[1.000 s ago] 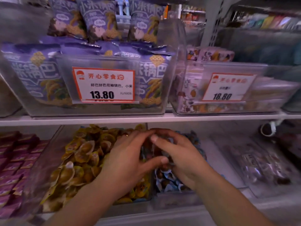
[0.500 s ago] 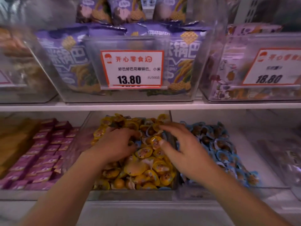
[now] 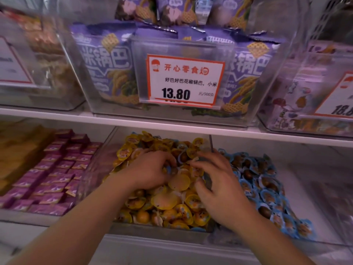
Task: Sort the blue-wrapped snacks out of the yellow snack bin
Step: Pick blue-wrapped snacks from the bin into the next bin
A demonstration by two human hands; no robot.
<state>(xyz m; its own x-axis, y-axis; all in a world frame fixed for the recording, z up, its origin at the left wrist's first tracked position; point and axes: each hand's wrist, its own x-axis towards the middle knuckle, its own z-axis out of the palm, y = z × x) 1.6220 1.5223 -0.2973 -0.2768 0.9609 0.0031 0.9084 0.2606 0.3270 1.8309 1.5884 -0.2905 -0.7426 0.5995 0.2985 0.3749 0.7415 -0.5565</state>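
yellow bin [image 3: 107, 157], centre frame | blue snack [image 3: 169, 170] half-buried mid-pile | left hand [image 3: 150, 171] fingers curled on it | right hand [image 3: 215, 180] fingers bent into pile, hold unclear | light, crinkly, slippery film; pinch flat rim

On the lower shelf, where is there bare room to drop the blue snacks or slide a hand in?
Bare floor shows in the blue snack bin, right of and behind its blue-wrapped pile. The yellow snack bin is heaped, with left hand and right hand in it. The purple packets are tightly packed.
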